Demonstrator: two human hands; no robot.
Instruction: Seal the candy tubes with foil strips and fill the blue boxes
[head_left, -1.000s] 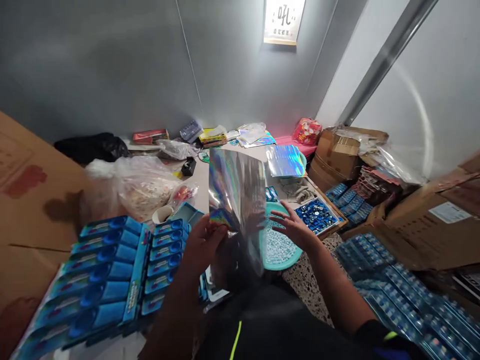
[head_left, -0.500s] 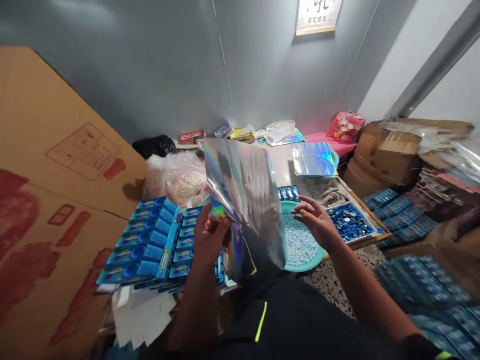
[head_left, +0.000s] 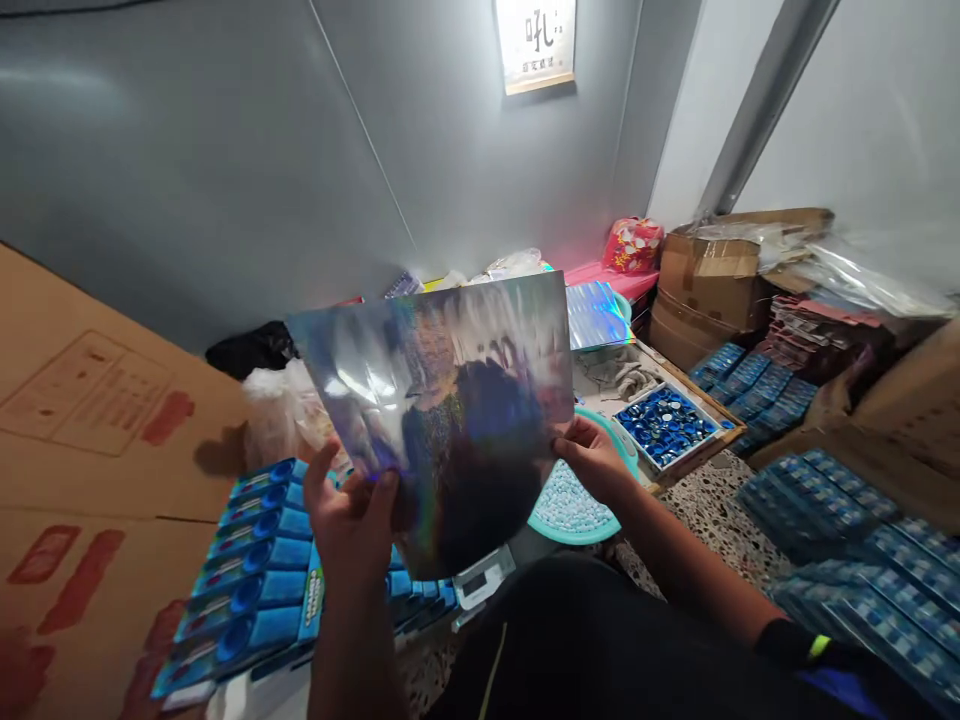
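The left hand [head_left: 351, 510] and right hand [head_left: 592, 462] each clamped their grip on a holographic foil pouch [head_left: 450, 420], which seemed light, floppy and slippery, best held by its edges.

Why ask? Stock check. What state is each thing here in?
Holographic foil sheet, held up, face-on to the view.
Left hand, gripping the sheet's lower edge.
Right hand, gripping the sheet's lower right corner.
Teal basin, filled with pale beads.
Wooden tray, full of blue pieces.
Cardboard box, flaps open.
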